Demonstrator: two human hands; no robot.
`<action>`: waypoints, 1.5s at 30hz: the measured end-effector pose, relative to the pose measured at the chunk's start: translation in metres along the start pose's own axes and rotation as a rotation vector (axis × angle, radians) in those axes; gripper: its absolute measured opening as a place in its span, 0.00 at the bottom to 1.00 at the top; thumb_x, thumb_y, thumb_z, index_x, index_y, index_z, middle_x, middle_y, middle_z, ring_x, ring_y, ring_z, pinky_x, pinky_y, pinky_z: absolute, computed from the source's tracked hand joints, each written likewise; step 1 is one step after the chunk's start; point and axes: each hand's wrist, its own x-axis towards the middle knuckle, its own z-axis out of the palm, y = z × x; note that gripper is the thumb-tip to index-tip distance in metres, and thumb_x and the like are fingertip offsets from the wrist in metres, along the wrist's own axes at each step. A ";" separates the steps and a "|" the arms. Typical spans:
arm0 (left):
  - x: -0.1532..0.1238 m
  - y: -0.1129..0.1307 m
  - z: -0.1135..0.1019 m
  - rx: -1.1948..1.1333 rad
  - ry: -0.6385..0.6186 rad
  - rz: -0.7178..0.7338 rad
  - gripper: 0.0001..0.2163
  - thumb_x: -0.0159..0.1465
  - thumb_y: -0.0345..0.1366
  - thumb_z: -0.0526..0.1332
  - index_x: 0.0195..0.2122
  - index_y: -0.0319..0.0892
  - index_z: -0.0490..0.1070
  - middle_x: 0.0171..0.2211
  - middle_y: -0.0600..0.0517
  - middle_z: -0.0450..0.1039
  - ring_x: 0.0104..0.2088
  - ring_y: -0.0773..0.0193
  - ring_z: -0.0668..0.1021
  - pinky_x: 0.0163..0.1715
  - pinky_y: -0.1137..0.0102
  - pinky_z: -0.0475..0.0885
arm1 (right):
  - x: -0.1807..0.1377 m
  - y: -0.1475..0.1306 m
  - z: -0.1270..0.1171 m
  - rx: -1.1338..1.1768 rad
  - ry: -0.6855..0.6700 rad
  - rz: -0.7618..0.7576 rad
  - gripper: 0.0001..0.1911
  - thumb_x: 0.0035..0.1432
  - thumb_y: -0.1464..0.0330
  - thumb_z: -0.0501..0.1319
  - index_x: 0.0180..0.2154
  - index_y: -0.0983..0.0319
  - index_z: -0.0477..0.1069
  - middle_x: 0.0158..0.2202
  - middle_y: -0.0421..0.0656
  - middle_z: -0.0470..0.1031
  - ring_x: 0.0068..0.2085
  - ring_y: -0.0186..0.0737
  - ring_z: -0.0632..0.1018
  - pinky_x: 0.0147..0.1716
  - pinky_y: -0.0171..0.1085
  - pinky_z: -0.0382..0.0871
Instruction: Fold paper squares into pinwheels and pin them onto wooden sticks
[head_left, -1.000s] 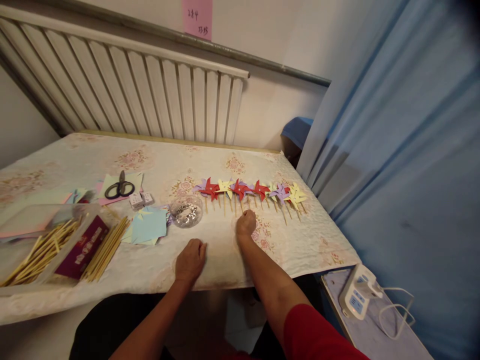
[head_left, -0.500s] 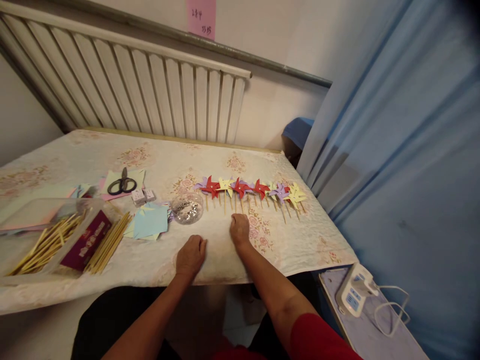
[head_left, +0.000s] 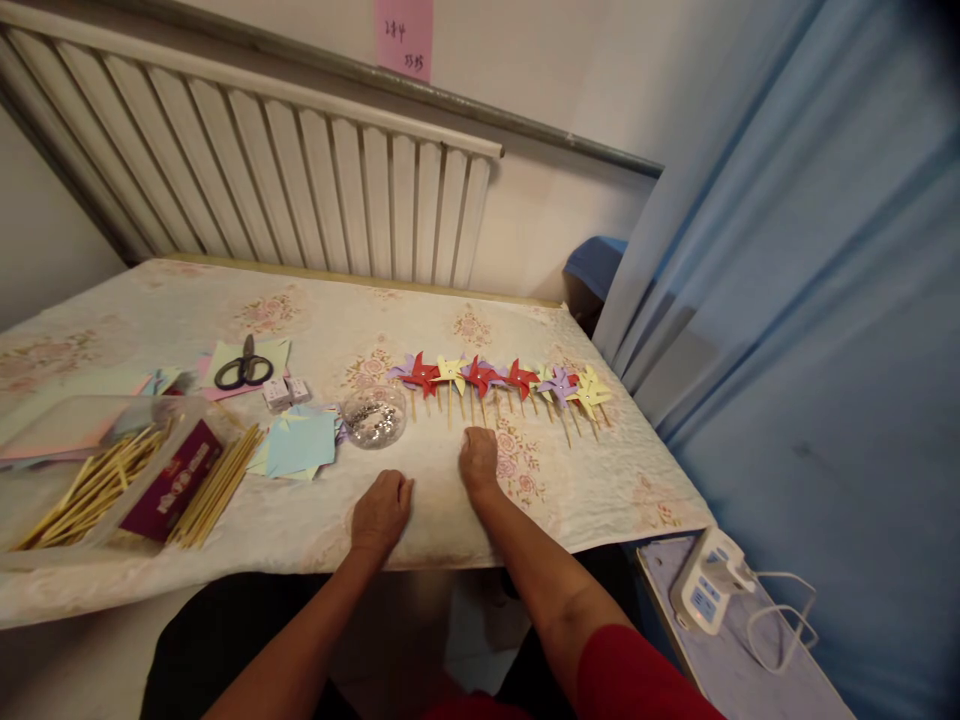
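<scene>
Both of my hands rest as loose fists on the flowered tablecloth. My left hand is closed near the front edge, below a clear round dish of small shiny metal pieces. Further right, my right hand is closed too, just in front of a row of paper pinwheels on sticks. Among them are a red pinwheel, a yellow pinwheel and a purple pinwheel. No object shows in either fist, and neither touches the pinwheels.
To the left lie blue and green paper squares, small white boxes and black-handled scissors on paper. A plastic container holds wooden sticks; more sticks lean at its right. A power strip sits at the lower right beside a blue curtain.
</scene>
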 end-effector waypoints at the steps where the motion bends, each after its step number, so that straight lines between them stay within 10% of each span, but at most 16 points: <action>1: 0.000 0.000 0.000 0.000 0.003 0.001 0.12 0.72 0.42 0.48 0.36 0.44 0.66 0.39 0.48 0.72 0.40 0.60 0.76 0.38 0.67 0.64 | 0.000 0.001 0.001 0.002 0.002 -0.002 0.15 0.59 0.80 0.50 0.33 0.63 0.73 0.33 0.46 0.73 0.37 0.44 0.68 0.44 0.40 0.61; 15: 0.000 -0.001 0.001 -0.007 0.010 0.007 0.13 0.72 0.42 0.48 0.36 0.43 0.66 0.37 0.48 0.72 0.38 0.59 0.75 0.37 0.66 0.63 | -0.002 -0.016 -0.007 0.126 -0.167 -0.375 0.15 0.56 0.82 0.52 0.37 0.61 0.74 0.36 0.46 0.76 0.41 0.44 0.70 0.46 0.39 0.65; 45: -0.001 0.000 0.002 0.000 0.009 0.000 0.13 0.72 0.43 0.47 0.36 0.44 0.66 0.37 0.48 0.72 0.38 0.59 0.75 0.37 0.66 0.63 | -0.002 -0.019 -0.006 0.016 -0.186 -0.312 0.13 0.56 0.82 0.52 0.33 0.61 0.70 0.35 0.46 0.71 0.40 0.45 0.66 0.43 0.41 0.61</action>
